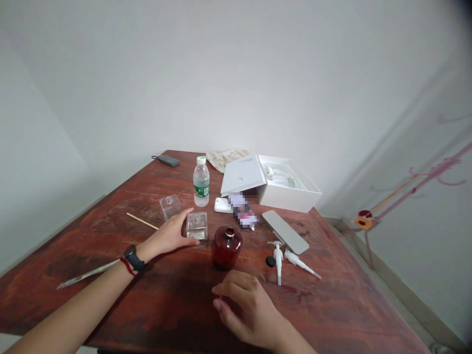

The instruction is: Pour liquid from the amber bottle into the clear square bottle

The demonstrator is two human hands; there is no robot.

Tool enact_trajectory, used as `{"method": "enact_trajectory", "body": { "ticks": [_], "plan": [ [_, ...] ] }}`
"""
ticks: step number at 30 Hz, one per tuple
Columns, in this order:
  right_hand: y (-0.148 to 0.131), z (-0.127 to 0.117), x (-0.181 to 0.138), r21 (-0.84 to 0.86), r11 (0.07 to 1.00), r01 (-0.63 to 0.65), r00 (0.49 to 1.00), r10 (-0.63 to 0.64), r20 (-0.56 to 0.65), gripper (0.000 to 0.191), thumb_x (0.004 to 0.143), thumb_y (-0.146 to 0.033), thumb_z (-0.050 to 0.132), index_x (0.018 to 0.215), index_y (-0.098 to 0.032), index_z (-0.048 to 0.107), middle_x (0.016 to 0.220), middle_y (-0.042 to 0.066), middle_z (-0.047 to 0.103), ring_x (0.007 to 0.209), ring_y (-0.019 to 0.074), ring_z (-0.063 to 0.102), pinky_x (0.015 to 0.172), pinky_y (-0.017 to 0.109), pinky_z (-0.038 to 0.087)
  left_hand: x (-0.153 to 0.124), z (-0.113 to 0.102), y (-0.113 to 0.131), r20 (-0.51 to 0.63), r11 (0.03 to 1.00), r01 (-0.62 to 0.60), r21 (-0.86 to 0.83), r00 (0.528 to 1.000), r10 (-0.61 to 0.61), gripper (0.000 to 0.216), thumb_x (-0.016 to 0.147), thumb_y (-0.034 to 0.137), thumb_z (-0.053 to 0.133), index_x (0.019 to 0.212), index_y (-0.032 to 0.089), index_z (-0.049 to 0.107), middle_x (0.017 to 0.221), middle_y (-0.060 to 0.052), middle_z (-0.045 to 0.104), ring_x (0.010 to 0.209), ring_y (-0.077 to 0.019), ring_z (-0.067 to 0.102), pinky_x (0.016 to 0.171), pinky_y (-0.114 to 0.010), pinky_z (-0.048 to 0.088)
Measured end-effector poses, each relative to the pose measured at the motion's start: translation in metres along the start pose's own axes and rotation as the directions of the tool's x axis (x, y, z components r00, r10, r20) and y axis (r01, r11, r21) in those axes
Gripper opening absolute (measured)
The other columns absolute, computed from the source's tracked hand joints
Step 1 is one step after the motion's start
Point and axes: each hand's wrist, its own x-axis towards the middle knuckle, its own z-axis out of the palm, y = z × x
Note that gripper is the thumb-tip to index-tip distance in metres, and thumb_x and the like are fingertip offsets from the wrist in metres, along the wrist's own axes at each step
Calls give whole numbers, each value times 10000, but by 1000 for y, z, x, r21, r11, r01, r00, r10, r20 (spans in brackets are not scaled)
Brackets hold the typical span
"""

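Note:
My left hand (pixel 170 236) rests on the wooden table (pixel 155 305), fingers apart and spread toward a square clear glass bottle (pixel 196 225), thumb and forefinger on either side of it. A second clear glass bottle (pixel 170 206) stands just behind the hand. A round dark red glass bottle (pixel 226 247) with an open neck stands between my hands. My right hand (pixel 245 309) lies on the table in front of the red bottle, fingers curled loosely, nothing visible in it.
A plastic water bottle (pixel 201 181), a white open box (pixel 273 184), a flat grey lid (pixel 284 231), two white pump heads (pixel 278 258), a small black cap (pixel 270 261), a thin wooden stick (pixel 142 221), a small white case (pixel 222 204), a dark device (pixel 168 160).

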Motion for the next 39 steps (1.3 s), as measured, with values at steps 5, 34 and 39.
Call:
{"method": "enact_trajectory", "body": {
  "ticks": [5,34,39],
  "plan": [
    [-4,-1,-3,-1,999,-47,999,47,25,166,998,-253,627,1152,-230,684,916,62,767,813,203,726,760,309,577,5,3,5,11,997,71,-33,997,-70,695,744,496,863,1313,216,580,1239,-105,766,1098,-345,746,942,-424,570],
    [43,-117,43,304,918,-253,817,371,-442,950,850,-465,877,1630,-495,336,1679,55,436,1480,309,521,1142,525,524,89,-37,193,63,891,-309,-333,935,348,759,682,538,944,1265,195,600,1105,-79,735,962,-274,694,800,-373,524],
    [50,-118,37,399,894,-206,809,384,-444,907,824,-452,905,1589,-426,419,1545,81,594,1395,319,621,1114,528,566,88,-14,206,173,840,-271,-470,905,389,701,683,478,953,1213,191,595,1120,-95,749,987,-283,717,795,-376,543]
  ]
}}
